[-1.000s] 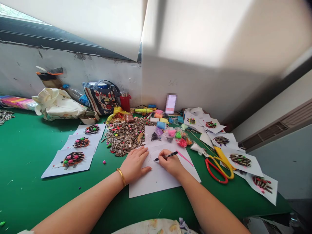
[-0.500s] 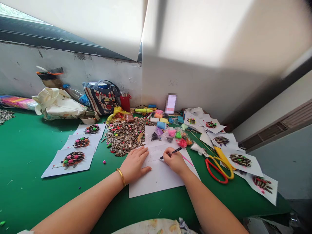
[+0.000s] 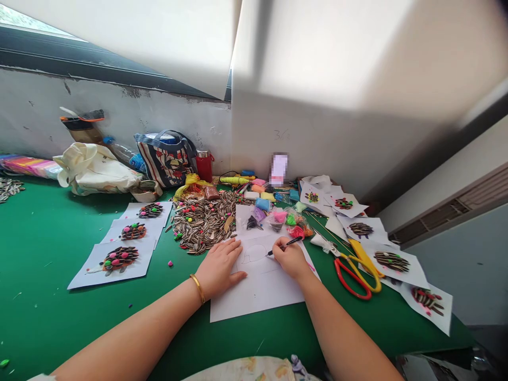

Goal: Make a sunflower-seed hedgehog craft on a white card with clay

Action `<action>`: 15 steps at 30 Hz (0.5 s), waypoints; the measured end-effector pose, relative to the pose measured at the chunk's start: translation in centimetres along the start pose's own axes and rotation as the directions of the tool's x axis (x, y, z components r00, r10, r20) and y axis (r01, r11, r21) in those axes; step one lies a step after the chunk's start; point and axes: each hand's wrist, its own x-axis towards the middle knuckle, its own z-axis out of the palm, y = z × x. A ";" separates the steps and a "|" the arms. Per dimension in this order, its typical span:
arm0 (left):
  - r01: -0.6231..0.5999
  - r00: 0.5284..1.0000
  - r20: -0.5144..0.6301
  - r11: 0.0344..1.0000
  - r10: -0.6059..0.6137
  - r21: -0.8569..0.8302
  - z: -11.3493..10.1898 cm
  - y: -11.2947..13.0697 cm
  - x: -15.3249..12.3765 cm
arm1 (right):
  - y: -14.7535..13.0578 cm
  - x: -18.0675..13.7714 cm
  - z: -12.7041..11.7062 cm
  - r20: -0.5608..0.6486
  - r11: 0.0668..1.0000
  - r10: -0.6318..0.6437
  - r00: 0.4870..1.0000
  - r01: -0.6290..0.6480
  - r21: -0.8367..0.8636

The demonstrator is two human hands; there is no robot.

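A sheet of white paper [image 3: 254, 296] lies on the green table in front of me, with a thin outline drawing [image 3: 254, 255] on its upper part. My left hand [image 3: 222, 267] lies flat on the sheet's left side, fingers stretched out, a gold bangle at the wrist. In my right hand [image 3: 289, 259] a black pen [image 3: 291, 241] is pinched, its tip at the right end of the drawn line. Just beyond the sheet sit small bags of coloured clay [image 3: 280, 216]. A heap of striped sunflower seeds [image 3: 206, 219] lies beyond my left hand.
Scissors with red and yellow handles [image 3: 359, 275] lie right of the sheet. Paper cards with seed hedgehogs [image 3: 119, 259] are on the left, and more cards [image 3: 391, 259] line the right edge. Bags [image 3: 166, 159], a red bottle [image 3: 204, 166] and a phone [image 3: 279, 169] stand along the wall.
My right hand has moved a little to the right with the pen, and the drawn line reaches further right. My left hand stays in place.
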 end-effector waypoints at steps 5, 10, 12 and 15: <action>-0.003 1.000 -0.011 1.000 0.003 -0.021 0.1 -0.1 0.0 | 0.2 0.2 -0.1 -0.015 1.000 -0.017 1.000 0.017 -0.007; -0.006 1.000 -0.019 0.999 0.005 -0.032 0.2 -0.2 0.0 | 0.4 0.2 -0.1 -0.058 0.998 -0.047 0.997 0.049 0.037; -0.004 1.000 -0.012 1.000 0.003 -0.026 0.2 -0.1 0.0 | 0.4 0.2 -0.1 -0.083 0.995 -0.046 0.996 0.053 0.085; -0.004 1.000 -0.009 1.000 0.004 -0.025 0.1 -0.1 0.0 | 0.2 0.0 0.1 -0.077 0.980 -0.070 0.995 0.083 0.182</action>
